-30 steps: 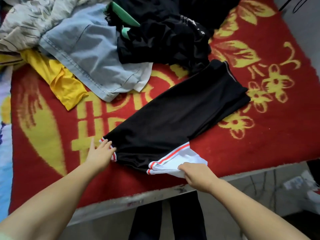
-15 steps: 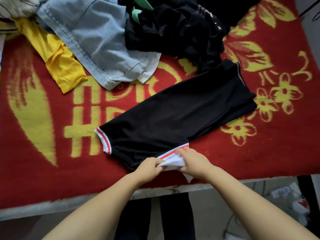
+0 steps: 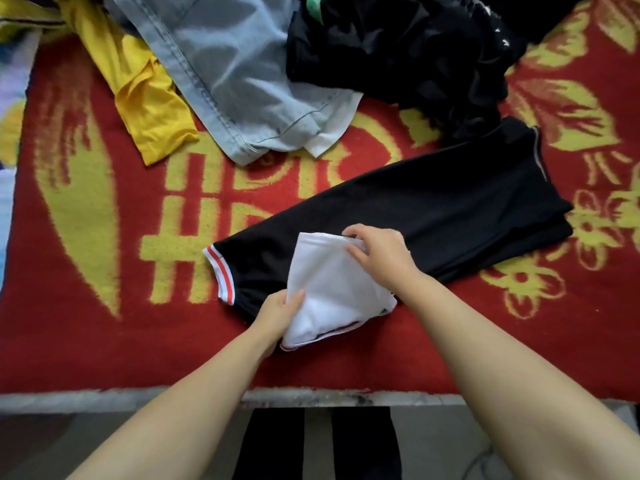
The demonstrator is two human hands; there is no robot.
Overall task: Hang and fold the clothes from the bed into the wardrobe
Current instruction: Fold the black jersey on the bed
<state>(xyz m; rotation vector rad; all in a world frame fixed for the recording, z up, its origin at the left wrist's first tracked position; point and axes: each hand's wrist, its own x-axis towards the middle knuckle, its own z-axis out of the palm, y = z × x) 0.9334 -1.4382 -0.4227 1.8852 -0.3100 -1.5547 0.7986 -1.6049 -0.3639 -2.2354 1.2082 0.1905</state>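
Fingers of the right hand (image 3: 377,258) pinch the far edge of the white sleeve (image 3: 332,289), while the left hand (image 3: 278,313) grips its near corner, thumb on top. Between them the sleeve lies turned over onto the black shirt (image 3: 415,216), whose long axis runs from the striped cuff (image 3: 220,273) at the left up to the right across the red bed blanket (image 3: 104,323). Both hands sit at the shirt's near end, the right one nearer its body, so the next fold likely goes along that axis. Beyond lie a yellow garment (image 3: 149,98), pale jeans (image 3: 242,74) and a black heap (image 3: 398,46). No container or wardrobe shows.
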